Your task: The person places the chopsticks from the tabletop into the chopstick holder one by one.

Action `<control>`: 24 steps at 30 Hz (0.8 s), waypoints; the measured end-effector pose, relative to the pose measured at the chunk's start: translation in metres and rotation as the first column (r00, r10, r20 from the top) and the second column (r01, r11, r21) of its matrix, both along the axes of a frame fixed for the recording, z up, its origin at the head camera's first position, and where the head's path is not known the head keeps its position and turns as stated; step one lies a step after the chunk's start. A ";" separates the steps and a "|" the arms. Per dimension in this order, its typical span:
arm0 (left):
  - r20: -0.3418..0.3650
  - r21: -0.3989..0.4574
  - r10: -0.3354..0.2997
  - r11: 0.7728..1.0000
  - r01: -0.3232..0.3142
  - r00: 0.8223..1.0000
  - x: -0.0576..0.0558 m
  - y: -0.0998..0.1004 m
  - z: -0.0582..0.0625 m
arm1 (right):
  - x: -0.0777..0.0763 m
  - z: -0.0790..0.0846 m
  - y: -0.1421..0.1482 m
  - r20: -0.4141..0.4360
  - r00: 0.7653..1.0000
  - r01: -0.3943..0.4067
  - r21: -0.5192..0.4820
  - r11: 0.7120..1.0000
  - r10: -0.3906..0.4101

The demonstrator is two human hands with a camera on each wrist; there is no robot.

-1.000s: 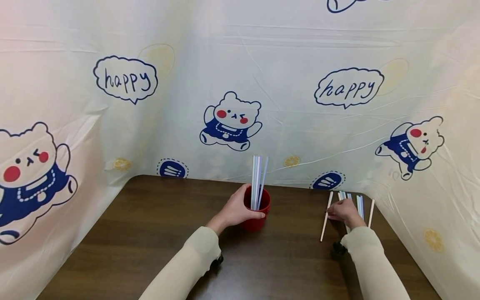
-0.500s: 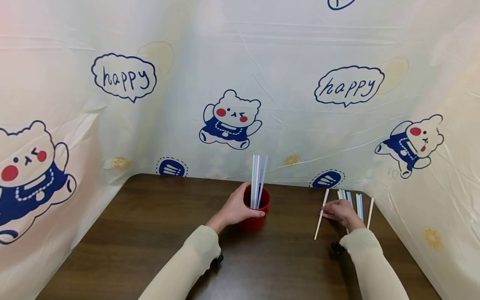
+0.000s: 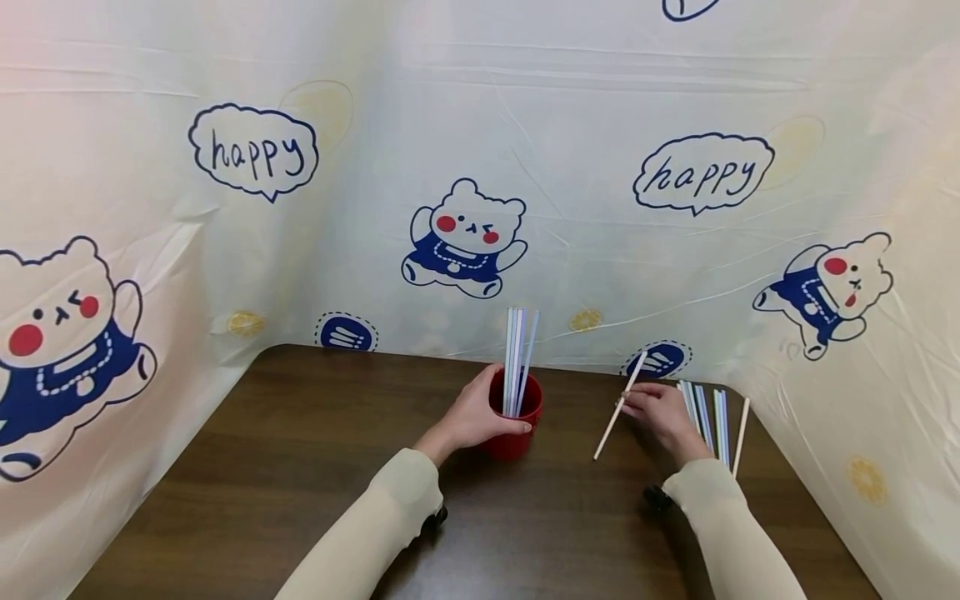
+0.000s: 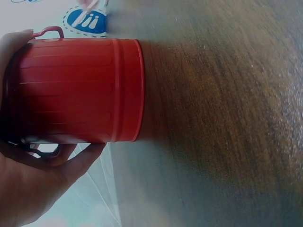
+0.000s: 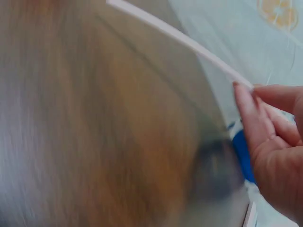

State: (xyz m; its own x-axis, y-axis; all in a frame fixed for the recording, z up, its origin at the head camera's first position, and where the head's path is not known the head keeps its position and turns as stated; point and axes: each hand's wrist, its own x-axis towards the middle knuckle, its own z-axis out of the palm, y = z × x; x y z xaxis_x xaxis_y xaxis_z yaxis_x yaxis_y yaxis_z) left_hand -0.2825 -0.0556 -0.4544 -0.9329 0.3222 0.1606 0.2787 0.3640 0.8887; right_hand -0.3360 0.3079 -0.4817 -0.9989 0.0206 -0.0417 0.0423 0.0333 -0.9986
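- The white straw [image 3: 619,406] in my right hand [image 3: 658,414] is a thin, light tube. I judge it weighs next to nothing and would bend or kink if I squeezed hard, so a soft pinch suits it best.
- My right fingertips [image 5: 246,101] are closed on it near its upper part. It tilts, with its lower end pointing down toward the table [image 3: 300,450] and its top end up against the printed sheet behind.
- A grip nearer the middle would steady it, I think. Held off-centre, the long free end is likely to wobble, and the smooth plastic could slip.
- The red cup [image 3: 512,425] stands upright on the table to the left of that straw, well apart from it. My left hand [image 3: 471,418] is wrapped round its side, thumb on one side and fingers curled round the other.
- The cup looks stiff and ribbed, so it should be easy to hold firmly.
- Several straws [image 3: 517,360] already stand in the cup, leaning on its rim.
- More loose straws [image 3: 708,414] lie flat on the table just right of my right hand.
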 end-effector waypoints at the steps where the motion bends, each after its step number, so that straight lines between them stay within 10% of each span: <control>1: 0.000 0.000 0.000 1.000 0.000 1.000 0.000 0.000 0.000 | -0.001 0.003 -0.003 -0.022 1.000 0.008 -0.033 0.999 -0.009; 24: -0.014 -0.016 0.012 1.000 -0.012 1.000 -0.003 0.000 -0.003 | 0.008 0.112 -0.098 -0.373 0.919 0.056 -0.204 0.977 -0.130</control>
State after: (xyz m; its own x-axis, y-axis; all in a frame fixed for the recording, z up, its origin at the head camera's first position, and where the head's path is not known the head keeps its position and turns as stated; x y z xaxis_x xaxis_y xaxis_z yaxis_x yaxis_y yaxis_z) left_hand -0.2851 -0.0553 -0.4571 -0.9343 0.3139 0.1688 0.2870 0.3816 0.8787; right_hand -0.3284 0.2101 -0.3696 -0.9329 0.1434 0.3305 -0.3496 -0.1391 -0.9265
